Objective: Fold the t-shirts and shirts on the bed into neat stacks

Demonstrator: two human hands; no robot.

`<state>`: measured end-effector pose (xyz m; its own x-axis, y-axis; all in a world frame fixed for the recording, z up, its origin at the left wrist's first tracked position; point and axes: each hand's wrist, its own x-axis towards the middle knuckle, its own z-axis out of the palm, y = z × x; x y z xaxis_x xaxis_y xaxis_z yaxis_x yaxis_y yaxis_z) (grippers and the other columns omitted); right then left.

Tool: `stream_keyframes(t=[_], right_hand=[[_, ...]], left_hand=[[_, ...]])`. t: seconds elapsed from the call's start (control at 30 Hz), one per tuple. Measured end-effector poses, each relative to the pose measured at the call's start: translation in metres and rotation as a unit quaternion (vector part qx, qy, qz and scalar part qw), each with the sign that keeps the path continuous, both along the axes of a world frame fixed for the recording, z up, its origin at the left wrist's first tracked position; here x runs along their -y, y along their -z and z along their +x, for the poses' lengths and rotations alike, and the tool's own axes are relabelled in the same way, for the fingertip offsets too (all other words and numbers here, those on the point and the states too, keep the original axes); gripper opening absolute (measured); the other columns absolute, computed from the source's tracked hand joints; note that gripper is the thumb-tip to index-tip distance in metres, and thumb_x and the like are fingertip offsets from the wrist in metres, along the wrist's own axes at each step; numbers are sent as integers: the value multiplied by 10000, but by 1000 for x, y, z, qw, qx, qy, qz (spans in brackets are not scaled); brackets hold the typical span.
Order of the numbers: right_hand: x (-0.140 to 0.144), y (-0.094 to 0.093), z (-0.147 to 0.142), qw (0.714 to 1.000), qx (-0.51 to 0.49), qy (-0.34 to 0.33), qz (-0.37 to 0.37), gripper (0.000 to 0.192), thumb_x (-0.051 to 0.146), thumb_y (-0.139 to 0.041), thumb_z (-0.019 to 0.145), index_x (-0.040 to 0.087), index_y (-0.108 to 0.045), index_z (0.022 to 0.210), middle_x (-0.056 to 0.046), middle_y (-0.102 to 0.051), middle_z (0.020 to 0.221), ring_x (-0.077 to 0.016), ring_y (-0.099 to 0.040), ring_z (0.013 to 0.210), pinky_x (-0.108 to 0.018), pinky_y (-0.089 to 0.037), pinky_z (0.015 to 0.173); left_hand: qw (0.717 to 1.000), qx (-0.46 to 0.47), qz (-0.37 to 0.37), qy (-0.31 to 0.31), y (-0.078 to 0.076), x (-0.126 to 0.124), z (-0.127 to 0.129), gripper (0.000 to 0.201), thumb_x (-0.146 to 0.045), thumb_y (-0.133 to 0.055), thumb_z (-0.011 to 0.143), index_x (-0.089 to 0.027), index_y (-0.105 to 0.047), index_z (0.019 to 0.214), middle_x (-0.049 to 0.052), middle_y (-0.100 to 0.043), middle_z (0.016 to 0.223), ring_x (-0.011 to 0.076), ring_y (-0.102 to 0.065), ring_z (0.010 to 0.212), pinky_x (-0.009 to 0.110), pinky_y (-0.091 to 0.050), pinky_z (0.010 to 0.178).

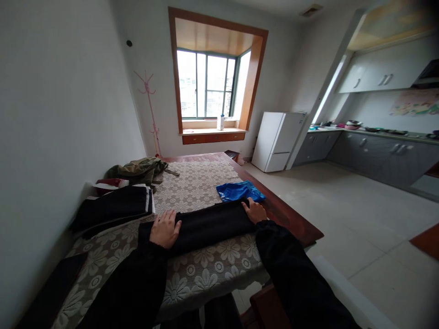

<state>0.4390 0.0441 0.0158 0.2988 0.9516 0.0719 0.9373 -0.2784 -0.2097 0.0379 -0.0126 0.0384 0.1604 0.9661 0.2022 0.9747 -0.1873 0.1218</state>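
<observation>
Status: black garment [209,225] lies folded into a long narrow band across the near part of the bench [284,214], on the lace cloth [206,269]. Both hands rest on it, palms down.

L hand [165,228]: flat on the band's left end, fingers spread and apart, no grip closed on fabric. R hand [254,211]: flat on the right end, fingers loosely together, pressing, not pinching. Neither hand clamps anything; hold is by downward pressure only.

Surroundings: blue garment [240,191] folded, just beyond R hand, near or touching the band's far right corner; cannot tell which. Second black garment w/ white stripes [113,205] folded at left, apart from the band. Olive jacket [140,169] heaped at the far left, well clear.

Risks, as judged:
1. Lace cloth is loose on the bench; any sliding push on the band likely drags and bunches the cloth, shifting the other pieces.
2. Band's right end sits near the bench edge; a push rightward could tip that end over the edge and the fold opens.
3. Flat-palm hold gives no control of the layers; lifting one hand may let the top layer spring back.
4. R hand's proximity to blue garment: a forward stroke could nudge it out of fold.
5. Dark fabric, dim light: fold edges hard to read, misalignment may go unnoticed.
</observation>
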Motion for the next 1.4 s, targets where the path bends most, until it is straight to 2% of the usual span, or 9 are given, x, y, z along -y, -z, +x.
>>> stream_keyframes(t=[0.33, 0.73, 0.87, 0.93, 1.03, 1.1, 1.2, 1.27, 1.4], right_hand=[[-8, 14, 5, 1000, 5, 12, 3, 525, 532, -353, 1058, 197, -500, 1435, -178, -734, 1178, -339, -699, 1128, -418, -494, 932], [-7, 12, 2, 999, 32, 19, 5, 466, 468, -288, 1072, 182, -580, 1296, -187, -752, 1086, -340, -726, 1038, -433, -502, 879], [-3, -1, -1, 999, 43, -12, 20, 434, 395, -309, 1065, 137, -586, 1277, -210, -748, 1034, -355, -716, 1013, -472, -503, 880], [2, -11, -8, 997, 51, -35, 44, 403, 319, -336, 1052, 118, -566, 1314, -247, -710, 1164, -376, -666, 1117, -514, -477, 940], [12, -26, -42, 987, 63, -108, 96, 408, 197, -379, 1017, 123, -525, 1391, -254, -562, 1428, -383, -485, 1353, -548, -359, 1098], [23, -29, -84, 968, 54, -216, 115, 360, 182, -422, 1005, 157, -587, 1323, -202, -593, 1385, -338, -492, 1327, -495, -360, 1112], [39, -23, -164, 908, 21, -408, 94, 195, 251, -565, 958, 264, -679, 1116, -55, -676, 1171, -219, -596, 1110, -335, -463, 975], [46, -17, -215, 850, -7, -520, 86, 201, 254, -624, 900, 238, -674, 1094, -57, -666, 1135, -226, -595, 1055, -343, -481, 912], [45, -13, -270, 832, -4, -552, 66, 249, 283, -628, 851, 180, -655, 1076, -90, -658, 1098, -262, -580, 1003, -382, -491, 824]], left_hand=[[997, -35, -13, -62, 46, -8, -43, 623, -451, -326, 1008, -200, -400, 1573, 86, -444, 1630, 280, -376, 1518, 537, -226, 1266], [996, -38, -13, -81, 48, -10, -43, 604, -450, -264, 1026, -226, -408, 1568, 74, -435, 1639, 282, -349, 1530, 566, -234, 1253], [996, -44, -19, -78, 45, -9, -40, 620, -468, -274, 1022, -230, -371, 1586, 77, -406, 1655, 301, -336, 1535, 586, -229, 1249], [996, -46, -24, -78, 43, -9, -39, 621, -474, -287, 1018, -236, -374, 1586, 76, -393, 1662, 329, -340, 1530, 610, -234, 1239], [996, -46, -31, -75, 41, -10, -38, 593, -429, -275, 1021, -258, -400, 1575, 54, -391, 1664, 365, -355, 1517, 644, -246, 1220], [996, -45, -34, -70, 40, -10, -37, 582, -396, -266, 1022, -267, -405, 1572, 42, -399, 1661, 371, -354, 1517, 654, -250, 1215], [996, -49, -34, -66, 40, -9, -37, 583, -369, -251, 1022, -264, -395, 1577, 38, -405, 1658, 363, -338, 1526, 659, -248, 1215], [996, -56, -32, -63, 40, -8, -38, 583, -340, -237, 1020, -267, -394, 1577, 34, -407, 1657, 349, -336, 1529, 657, -247, 1217], [996, -69, -29, -48, 41, -8, -42, 588, -285, -236, 1011, -271, -390, 1578, 37, -413, 1653, 311, -350, 1527, 632, -262, 1222]])
